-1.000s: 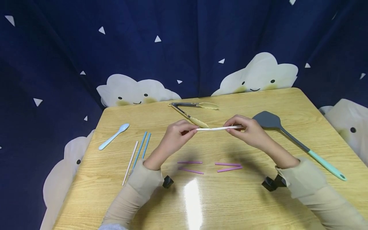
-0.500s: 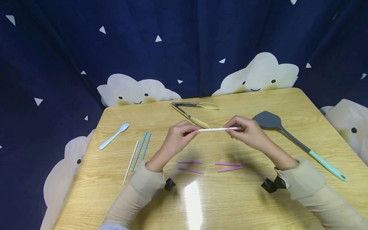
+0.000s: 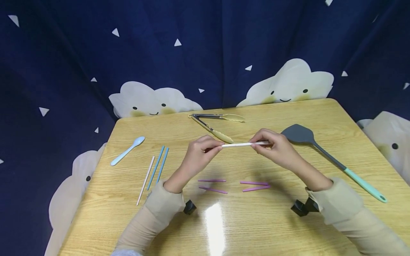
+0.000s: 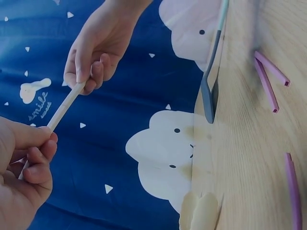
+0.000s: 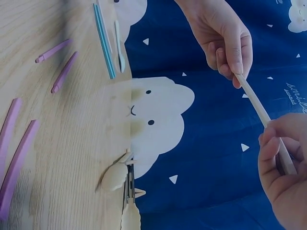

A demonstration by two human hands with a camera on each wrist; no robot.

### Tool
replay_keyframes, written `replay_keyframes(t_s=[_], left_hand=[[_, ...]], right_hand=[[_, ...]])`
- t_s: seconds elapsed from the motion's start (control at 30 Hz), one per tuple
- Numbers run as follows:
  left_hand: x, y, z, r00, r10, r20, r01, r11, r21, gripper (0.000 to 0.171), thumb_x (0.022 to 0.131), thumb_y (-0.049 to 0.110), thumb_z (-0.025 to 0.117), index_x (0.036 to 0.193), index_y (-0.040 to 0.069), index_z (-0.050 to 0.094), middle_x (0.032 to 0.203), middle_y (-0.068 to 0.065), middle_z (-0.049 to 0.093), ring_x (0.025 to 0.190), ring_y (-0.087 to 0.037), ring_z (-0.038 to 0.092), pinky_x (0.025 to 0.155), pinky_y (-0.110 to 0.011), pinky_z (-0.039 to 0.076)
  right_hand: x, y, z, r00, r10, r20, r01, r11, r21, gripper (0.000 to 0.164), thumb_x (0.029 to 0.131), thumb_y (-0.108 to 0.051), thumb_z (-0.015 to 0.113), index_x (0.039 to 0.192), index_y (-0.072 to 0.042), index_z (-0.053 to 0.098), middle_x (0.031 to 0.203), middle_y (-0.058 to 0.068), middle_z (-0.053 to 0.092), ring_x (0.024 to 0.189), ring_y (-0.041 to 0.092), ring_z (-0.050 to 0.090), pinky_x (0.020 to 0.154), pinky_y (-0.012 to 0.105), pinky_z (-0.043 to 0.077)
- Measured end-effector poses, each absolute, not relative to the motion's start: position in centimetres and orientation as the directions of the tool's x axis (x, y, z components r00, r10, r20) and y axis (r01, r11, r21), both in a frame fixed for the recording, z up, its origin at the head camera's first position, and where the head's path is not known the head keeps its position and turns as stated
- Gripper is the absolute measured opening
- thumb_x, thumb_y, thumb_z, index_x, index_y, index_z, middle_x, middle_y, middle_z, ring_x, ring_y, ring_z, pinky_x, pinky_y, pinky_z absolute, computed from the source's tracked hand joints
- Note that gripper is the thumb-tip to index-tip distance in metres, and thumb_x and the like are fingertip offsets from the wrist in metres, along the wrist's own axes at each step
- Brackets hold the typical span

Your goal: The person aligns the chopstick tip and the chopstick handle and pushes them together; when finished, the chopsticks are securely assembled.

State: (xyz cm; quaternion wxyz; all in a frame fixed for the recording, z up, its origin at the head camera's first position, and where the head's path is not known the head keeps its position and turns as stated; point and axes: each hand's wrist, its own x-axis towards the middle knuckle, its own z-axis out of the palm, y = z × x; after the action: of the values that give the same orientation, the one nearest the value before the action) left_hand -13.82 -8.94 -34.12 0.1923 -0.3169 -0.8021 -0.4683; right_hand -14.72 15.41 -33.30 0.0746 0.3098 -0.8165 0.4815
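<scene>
My left hand (image 3: 200, 152) and right hand (image 3: 276, 146) pinch the two ends of a slim white chopstick (image 3: 237, 144), held level above the table in the head view. A joint line shows near its middle, between two sections. In the left wrist view the chopstick (image 4: 64, 109) spans the gap between both hands' fingertips; its ends are partly hidden by fingers. The right wrist view shows the same chopstick (image 5: 257, 103) as straight. Below the hands lie purple chopstick sections, one pair (image 3: 213, 180) on the left and another pair (image 3: 254, 183) on the right.
Behind the hands lie spread tongs (image 3: 221, 135). At right is a grey spatula (image 3: 299, 134) with a mint handle. On the left are a light blue spoon (image 3: 127, 151), a pale chopstick (image 3: 145, 180) and two blue chopsticks (image 3: 156, 168). A dark curtain (image 3: 205, 53) hangs behind the wooden table (image 3: 243, 227).
The white chopstick's two sections, slightly bent at the joint one second ago, now line up nearly straight. My left hand has shifted slightly right; the right hand has hardly moved.
</scene>
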Motion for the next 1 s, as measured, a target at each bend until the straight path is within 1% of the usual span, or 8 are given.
replay_keyframes(t_s=[0.2, 0.3, 0.5, 0.63, 0.7, 0.83, 0.9, 1.0], left_hand=[[-13.8, -8.9, -34.5, -0.722, 0.314, 0.616, 0.691, 0.361, 0.626, 0.007, 0.078, 0.0, 0.066, 0.083, 0.0, 0.07, 0.074, -0.006, 0.062, 0.058, -0.009, 0.049, 0.051, -0.017, 0.041], [-13.8, -9.0, -34.5, -0.734, 0.32, 0.599, 0.679, 0.371, 0.634, 0.007, 0.079, 0.001, 0.066, 0.084, 0.0, 0.07, 0.074, -0.005, 0.062, 0.058, -0.008, 0.048, 0.051, -0.017, 0.041], [-13.8, -9.8, -34.1, -0.774, 0.369, 0.514, 0.633, 0.447, 0.632, 0.008, 0.08, 0.005, 0.066, 0.085, 0.004, 0.071, 0.074, -0.001, 0.061, 0.059, -0.006, 0.046, 0.051, -0.018, 0.04], [-13.9, -10.2, -33.7, -0.797, 0.411, 0.442, 0.604, 0.537, 0.59, 0.007, 0.08, 0.009, 0.066, 0.085, 0.008, 0.071, 0.076, 0.001, 0.062, 0.065, -0.007, 0.052, 0.056, -0.018, 0.043], [-14.1, -10.3, -33.6, -0.807, 0.424, 0.41, 0.59, 0.581, 0.56, 0.007, 0.08, 0.011, 0.067, 0.084, 0.01, 0.072, 0.078, 0.002, 0.062, 0.071, -0.008, 0.054, 0.06, -0.019, 0.043], [-14.2, -10.5, -33.5, -0.824, 0.434, 0.364, 0.566, 0.626, 0.536, 0.006, 0.079, 0.012, 0.068, 0.083, 0.012, 0.073, 0.078, 0.003, 0.06, 0.074, -0.013, 0.052, 0.061, -0.021, 0.042], [-14.2, -10.6, -33.4, -0.834, 0.432, 0.342, 0.551, 0.628, 0.55, 0.006, 0.079, 0.012, 0.068, 0.083, 0.011, 0.073, 0.078, 0.003, 0.059, 0.073, -0.015, 0.052, 0.061, -0.022, 0.041], [-14.2, -10.8, -33.6, -0.849, 0.42, 0.321, 0.527, 0.62, 0.581, 0.007, 0.08, 0.011, 0.067, 0.084, 0.01, 0.072, 0.078, 0.003, 0.059, 0.07, -0.015, 0.052, 0.059, -0.022, 0.041]], right_hand=[[-14.6, 15.2, -33.4, -0.79, -0.433, 0.435, -0.586, 0.324, -0.742, 0.009, 0.081, 0.003, 0.061, 0.085, -0.004, 0.062, 0.078, 0.001, 0.057, 0.066, 0.007, 0.052, 0.053, 0.019, 0.044], [-14.6, 15.1, -33.5, -0.806, -0.436, 0.4, -0.556, 0.325, -0.765, 0.007, 0.082, 0.002, 0.061, 0.086, -0.004, 0.062, 0.076, 0.003, 0.057, 0.062, 0.009, 0.052, 0.051, 0.02, 0.044], [-14.6, 14.9, -33.4, -0.843, -0.443, 0.304, -0.469, 0.328, -0.82, 0.005, 0.084, -0.004, 0.06, 0.089, -0.004, 0.062, 0.074, 0.008, 0.057, 0.058, 0.011, 0.053, 0.048, 0.023, 0.044], [-14.8, 14.7, -33.5, -0.842, -0.447, 0.302, -0.479, 0.363, -0.799, 0.006, 0.084, -0.004, 0.06, 0.089, -0.005, 0.063, 0.077, 0.005, 0.059, 0.062, 0.008, 0.054, 0.051, 0.024, 0.045], [-15.0, 14.7, -33.6, -0.837, -0.451, 0.309, -0.494, 0.383, -0.781, 0.006, 0.084, -0.005, 0.061, 0.089, -0.006, 0.064, 0.08, 0.004, 0.06, 0.065, 0.008, 0.054, 0.053, 0.024, 0.047], [-15.4, 14.7, -34.1, -0.83, -0.467, 0.304, -0.507, 0.409, -0.758, 0.007, 0.085, -0.007, 0.061, 0.09, -0.007, 0.065, 0.085, 0.004, 0.061, 0.07, 0.008, 0.055, 0.057, 0.023, 0.047], [-15.5, 14.7, -34.3, -0.831, -0.473, 0.294, -0.504, 0.414, -0.758, 0.011, 0.085, -0.006, 0.06, 0.095, -0.006, 0.065, 0.089, 0.005, 0.061, 0.07, 0.011, 0.057, 0.058, 0.023, 0.048], [-15.8, 14.9, -34.5, -0.835, -0.474, 0.281, -0.494, 0.418, -0.763, 0.024, 0.086, -0.004, 0.058, 0.11, -0.004, 0.059, 0.095, 0.01, 0.061, 0.069, 0.012, 0.058, 0.056, 0.024, 0.048]])
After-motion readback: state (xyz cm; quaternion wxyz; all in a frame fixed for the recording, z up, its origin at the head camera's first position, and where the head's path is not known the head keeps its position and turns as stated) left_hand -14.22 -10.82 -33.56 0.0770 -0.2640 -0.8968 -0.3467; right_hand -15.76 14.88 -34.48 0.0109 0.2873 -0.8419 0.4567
